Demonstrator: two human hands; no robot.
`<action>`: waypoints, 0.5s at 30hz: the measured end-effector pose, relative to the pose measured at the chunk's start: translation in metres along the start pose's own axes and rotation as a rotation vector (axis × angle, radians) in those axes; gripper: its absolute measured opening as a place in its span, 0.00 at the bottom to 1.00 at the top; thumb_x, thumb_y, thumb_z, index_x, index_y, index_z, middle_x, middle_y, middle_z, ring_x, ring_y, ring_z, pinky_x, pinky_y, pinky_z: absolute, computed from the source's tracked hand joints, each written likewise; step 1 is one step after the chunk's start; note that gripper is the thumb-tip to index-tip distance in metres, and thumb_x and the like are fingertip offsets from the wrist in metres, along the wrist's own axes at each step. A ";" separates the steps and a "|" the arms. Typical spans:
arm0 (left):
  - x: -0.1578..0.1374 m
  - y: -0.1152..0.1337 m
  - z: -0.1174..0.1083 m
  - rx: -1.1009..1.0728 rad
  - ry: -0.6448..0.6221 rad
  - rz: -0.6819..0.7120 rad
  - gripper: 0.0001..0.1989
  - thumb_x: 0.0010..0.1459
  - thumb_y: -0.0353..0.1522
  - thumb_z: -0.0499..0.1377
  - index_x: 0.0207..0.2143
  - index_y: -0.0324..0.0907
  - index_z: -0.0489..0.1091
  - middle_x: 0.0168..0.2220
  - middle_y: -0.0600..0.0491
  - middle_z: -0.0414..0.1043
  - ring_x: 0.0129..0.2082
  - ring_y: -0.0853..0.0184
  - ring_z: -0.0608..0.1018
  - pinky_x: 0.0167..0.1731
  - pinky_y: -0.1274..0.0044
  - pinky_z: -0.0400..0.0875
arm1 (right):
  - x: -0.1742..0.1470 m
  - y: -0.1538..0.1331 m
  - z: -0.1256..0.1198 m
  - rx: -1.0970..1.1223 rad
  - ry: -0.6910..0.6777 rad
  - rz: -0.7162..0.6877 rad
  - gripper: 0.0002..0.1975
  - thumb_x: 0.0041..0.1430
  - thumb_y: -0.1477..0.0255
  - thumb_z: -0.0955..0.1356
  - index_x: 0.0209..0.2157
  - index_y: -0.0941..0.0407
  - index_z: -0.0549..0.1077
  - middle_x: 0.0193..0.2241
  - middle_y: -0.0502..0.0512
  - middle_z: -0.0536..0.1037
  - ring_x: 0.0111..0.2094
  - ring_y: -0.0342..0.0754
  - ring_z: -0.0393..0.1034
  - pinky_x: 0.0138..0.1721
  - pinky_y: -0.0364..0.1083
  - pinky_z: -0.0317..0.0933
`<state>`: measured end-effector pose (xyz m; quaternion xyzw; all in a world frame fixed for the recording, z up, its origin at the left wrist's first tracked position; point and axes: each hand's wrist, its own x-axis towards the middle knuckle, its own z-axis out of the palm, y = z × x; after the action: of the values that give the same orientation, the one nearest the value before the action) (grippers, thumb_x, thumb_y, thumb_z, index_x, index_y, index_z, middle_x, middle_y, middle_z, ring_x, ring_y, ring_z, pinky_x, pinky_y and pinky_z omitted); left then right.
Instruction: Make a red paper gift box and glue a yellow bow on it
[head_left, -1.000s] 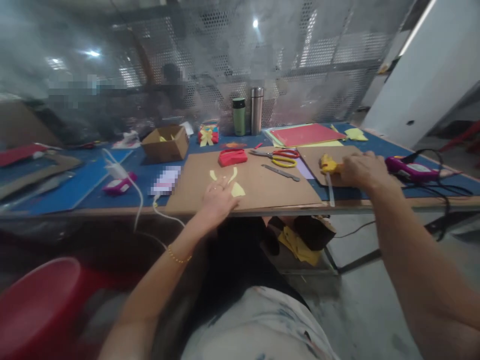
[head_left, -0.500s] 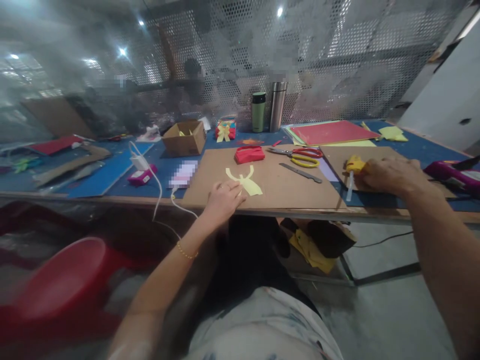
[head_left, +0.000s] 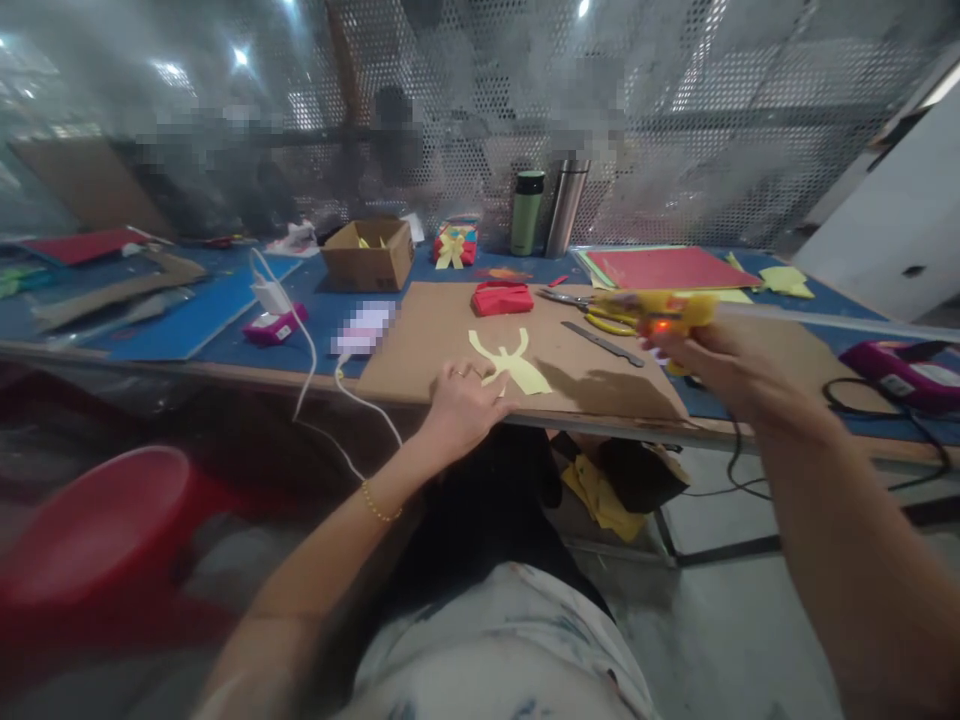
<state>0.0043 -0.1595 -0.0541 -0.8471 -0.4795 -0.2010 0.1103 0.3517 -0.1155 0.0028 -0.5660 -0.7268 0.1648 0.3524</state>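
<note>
My right hand (head_left: 709, 355) is closed round the handle of a yellow hot glue gun (head_left: 667, 312), raised above the cardboard's right part. A small orange light glows on the gun, and a long pale glue stick (head_left: 817, 318) juts from its rear. Its nozzle points left, blurred by motion. On the cardboard sheet (head_left: 427, 330) lies a yellow paper cut-out (head_left: 531, 376) with curved strips and wide tails, like a bow. My left hand (head_left: 466, 400) holds its left side, fingers curled and thumb pressed at the edge; that side is partly hidden.
Behind the cut-out are a red folded piece (head_left: 502, 298), pliers (head_left: 562, 297), and a metal blade (head_left: 602, 343). A cardboard box (head_left: 367, 258), a green bottle (head_left: 527, 215) and a steel flask (head_left: 568, 210) stand at the back. A black cord (head_left: 739, 450) hangs over the right table edge.
My right hand has lifted the glue gun off the table and brought it left over the cardboard. My left hand stays on the yellow cut-out. The view has shifted slightly.
</note>
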 end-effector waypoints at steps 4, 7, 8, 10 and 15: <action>-0.004 0.012 0.010 0.024 0.050 -0.014 0.25 0.71 0.44 0.62 0.64 0.42 0.73 0.59 0.38 0.78 0.58 0.50 0.76 0.58 0.60 0.64 | -0.004 -0.040 0.036 0.268 -0.191 -0.074 0.27 0.60 0.42 0.68 0.34 0.53 0.79 0.38 0.61 0.82 0.38 0.54 0.75 0.38 0.49 0.68; -0.010 0.015 0.014 0.015 0.093 -0.002 0.26 0.71 0.42 0.63 0.66 0.40 0.71 0.60 0.38 0.78 0.58 0.51 0.77 0.58 0.61 0.65 | -0.003 -0.044 0.050 0.207 -0.229 -0.072 0.29 0.62 0.42 0.67 0.27 0.54 0.76 0.29 0.57 0.80 0.33 0.51 0.73 0.36 0.48 0.66; -0.011 0.016 0.015 0.014 0.103 0.007 0.26 0.71 0.41 0.63 0.66 0.39 0.71 0.61 0.38 0.78 0.58 0.51 0.77 0.59 0.61 0.65 | -0.002 -0.041 0.052 0.174 -0.237 -0.077 0.30 0.62 0.41 0.66 0.25 0.54 0.75 0.28 0.57 0.79 0.32 0.50 0.72 0.35 0.47 0.65; -0.013 0.017 0.015 0.017 0.117 0.013 0.26 0.71 0.41 0.63 0.65 0.36 0.71 0.61 0.36 0.78 0.58 0.50 0.77 0.59 0.61 0.66 | 0.000 -0.035 0.055 0.125 -0.251 -0.105 0.31 0.64 0.40 0.65 0.26 0.54 0.75 0.26 0.56 0.77 0.29 0.49 0.70 0.32 0.47 0.63; -0.013 0.021 0.014 0.014 0.138 0.003 0.23 0.70 0.40 0.64 0.62 0.38 0.73 0.61 0.36 0.78 0.58 0.49 0.78 0.58 0.60 0.67 | 0.003 -0.030 0.059 0.058 -0.268 -0.204 0.31 0.69 0.42 0.61 0.29 0.52 0.76 0.25 0.54 0.74 0.28 0.49 0.68 0.31 0.48 0.63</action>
<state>0.0193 -0.1753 -0.0722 -0.8312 -0.4707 -0.2554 0.1494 0.2895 -0.1122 -0.0181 -0.4518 -0.8161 0.2229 0.2833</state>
